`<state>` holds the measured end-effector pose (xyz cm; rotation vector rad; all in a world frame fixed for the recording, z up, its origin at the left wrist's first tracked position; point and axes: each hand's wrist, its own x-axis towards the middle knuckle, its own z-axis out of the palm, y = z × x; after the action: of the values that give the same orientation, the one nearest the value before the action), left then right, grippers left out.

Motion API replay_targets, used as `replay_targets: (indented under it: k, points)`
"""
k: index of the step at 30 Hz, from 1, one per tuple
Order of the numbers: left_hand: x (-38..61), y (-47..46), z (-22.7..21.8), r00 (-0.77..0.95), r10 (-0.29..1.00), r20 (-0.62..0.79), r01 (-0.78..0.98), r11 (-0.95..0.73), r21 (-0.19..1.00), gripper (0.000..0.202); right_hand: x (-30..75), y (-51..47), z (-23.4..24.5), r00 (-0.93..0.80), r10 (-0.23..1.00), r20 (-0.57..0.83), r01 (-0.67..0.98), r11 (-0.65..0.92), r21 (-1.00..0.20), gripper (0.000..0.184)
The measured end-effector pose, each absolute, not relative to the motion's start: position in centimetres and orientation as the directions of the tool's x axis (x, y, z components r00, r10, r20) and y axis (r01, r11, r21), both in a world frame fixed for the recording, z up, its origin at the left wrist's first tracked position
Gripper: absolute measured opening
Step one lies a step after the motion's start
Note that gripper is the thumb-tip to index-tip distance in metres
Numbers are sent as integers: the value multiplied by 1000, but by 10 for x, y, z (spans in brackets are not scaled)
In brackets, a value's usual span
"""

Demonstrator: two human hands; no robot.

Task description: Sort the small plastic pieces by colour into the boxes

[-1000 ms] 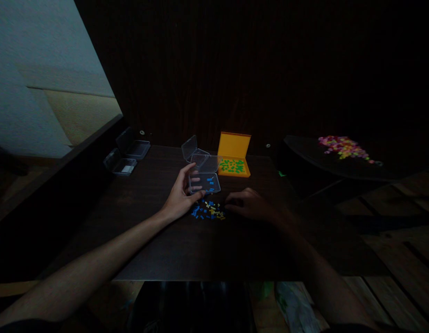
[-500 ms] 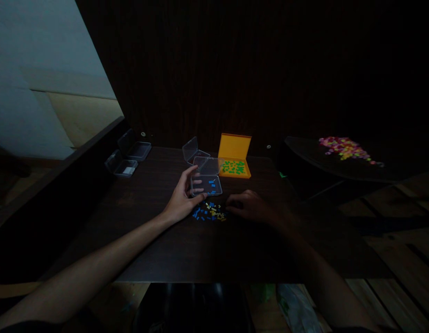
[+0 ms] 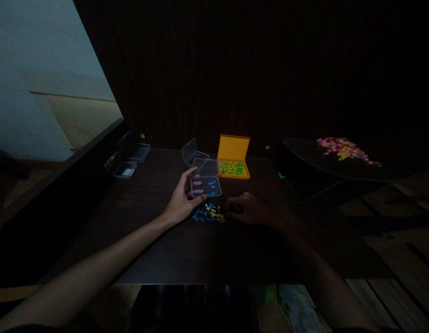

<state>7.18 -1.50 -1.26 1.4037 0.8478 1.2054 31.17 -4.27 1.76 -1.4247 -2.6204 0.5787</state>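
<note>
My left hand grips the left side of a clear plastic box that holds a few blue pieces, its lid tilted up behind. A small pile of blue and yellow pieces lies just in front of the box. My right hand rests on the dark table at the right edge of the pile, fingers curled down onto the pieces; the dim light hides what, if anything, they pinch.
An open orange box with green pieces stands behind the clear one, beside another open clear box. Two more clear boxes sit at the table's left rear. A heap of pink and yellow pieces lies on a surface at right.
Both hands stay almost where they were. The view has shifted slightly.
</note>
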Motion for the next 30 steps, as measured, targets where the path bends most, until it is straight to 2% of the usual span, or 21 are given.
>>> replay_targets:
  k: [4, 16, 30]
  points:
    - [72, -15, -14, 245, 941, 233, -120, -209, 971, 78, 312, -42, 16, -530, 846, -55, 801, 479, -360, 11]
    - [72, -16, -12, 238, 944, 230, -109, -209, 972, 77, 307, -43, 12, -636, 769, -62, 692, 534, -485, 13]
    - [72, -15, -15, 243, 944, 224, -125, -199, 972, 77, 314, -41, 11, -580, 814, -30, 761, 529, -376, 14]
